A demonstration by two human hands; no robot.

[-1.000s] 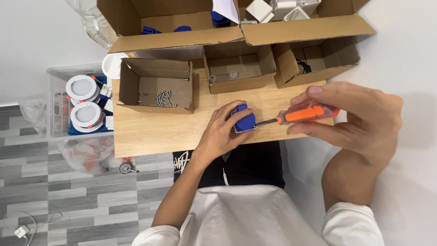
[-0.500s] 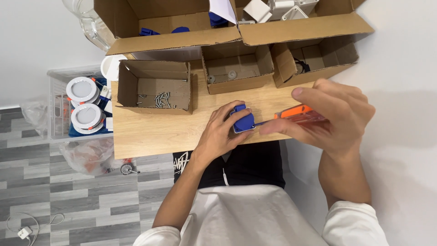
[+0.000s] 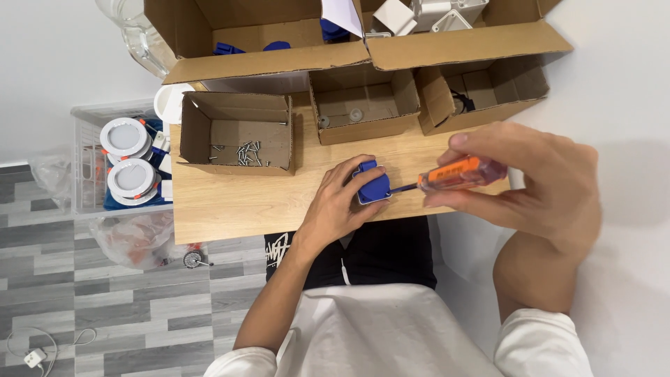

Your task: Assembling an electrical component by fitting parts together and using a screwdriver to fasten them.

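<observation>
Our wooden desk (image 3: 230,202) fills the middle of the frame, with open cardboard boxes along its upper edge; the box (image 3: 237,132) at centre-left holds loose screws (image 3: 244,152). Our right hand (image 3: 537,185) reaches in from the right of the frame, forearm raised and wrist bent, its grip closed around the orange-handled screwdriver (image 3: 457,174), which lies nearly level with its tip pointing left. Our left hand (image 3: 338,206) comes up from the lower centre, fingers curled in a closed grip on the small blue part (image 3: 373,185) at the desk's near edge. The screwdriver tip meets that part's right side.
</observation>
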